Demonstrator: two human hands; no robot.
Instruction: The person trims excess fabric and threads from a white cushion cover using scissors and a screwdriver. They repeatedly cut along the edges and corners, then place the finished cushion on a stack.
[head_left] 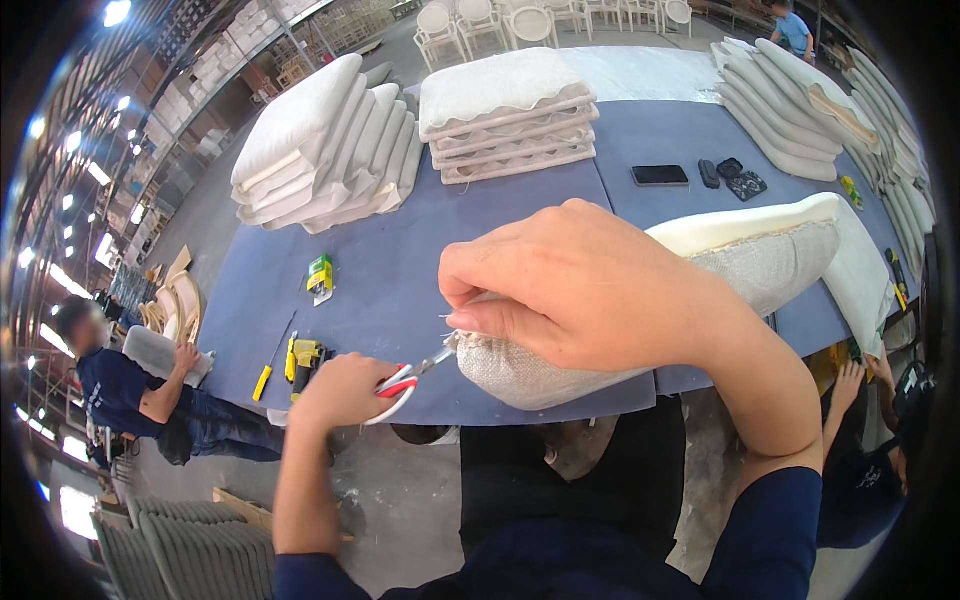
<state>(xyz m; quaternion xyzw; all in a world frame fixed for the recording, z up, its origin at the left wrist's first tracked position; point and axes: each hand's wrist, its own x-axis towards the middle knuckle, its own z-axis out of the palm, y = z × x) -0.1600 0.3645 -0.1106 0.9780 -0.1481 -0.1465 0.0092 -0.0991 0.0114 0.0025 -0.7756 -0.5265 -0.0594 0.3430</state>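
Observation:
My left hand (pixel 345 392) grips a pair of scissors (pixel 402 384) with red and white handles. The blades point right and up, their tips at the corner of a grey woven seat cushion (pixel 545 375). My right hand (pixel 570 285) reaches across above that corner, thumb and fingers pinched on its fabric edge, where loose threads stick out. Whether a thread is between the fingertips is too small to tell. My right hand and forearm hide the cushion's middle. Its far side shows a cream upper layer and a rough seam.
On the blue table (pixel 480 225) stand a left cushion stack (pixel 300 140), a middle stack (pixel 508 110) and a right stack (pixel 780 110). A phone (pixel 660 176), a yellow-black power tool (pixel 303 362), a screwdriver (pixel 272 360) and a small green-yellow box (pixel 320 278) lie around. Co-workers stand left and right.

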